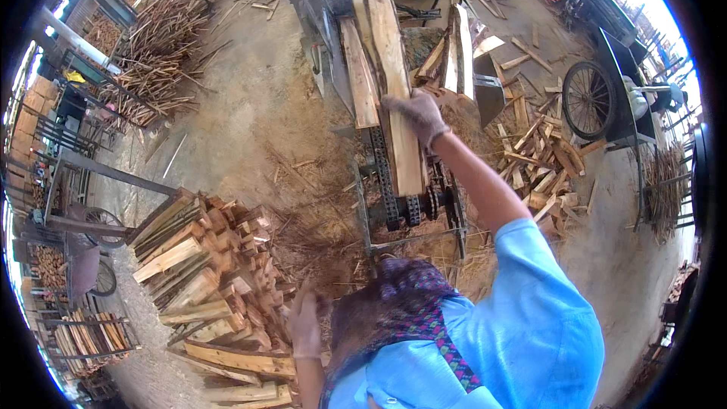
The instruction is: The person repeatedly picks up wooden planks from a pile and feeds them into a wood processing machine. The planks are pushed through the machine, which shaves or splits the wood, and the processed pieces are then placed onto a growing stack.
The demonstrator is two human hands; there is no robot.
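My right hand (418, 117), in a pale work glove, is closed over a long, rough-edged wooden plank (391, 53), its thumb on the near face and its fingers at the right edge. The plank lies lengthwise on a chain conveyor (381, 174) in front of me. A shorter board (359, 79) lies along its left side. Low on the left, my gloved left hand (305, 323) hangs beside the stack of split timber (227, 257), fingers stretched out and slightly blurred. Nothing shows in that hand.
Upright slabs (459, 53) lean right of the conveyor, above a metal plate (489, 98). Loose offcuts (541, 170) lie heaped farther right, near a wheeled cart (591, 98). Thin sticks (155, 53) pile up at the far left. A metal frame (113, 174) stands left of the timber stack.
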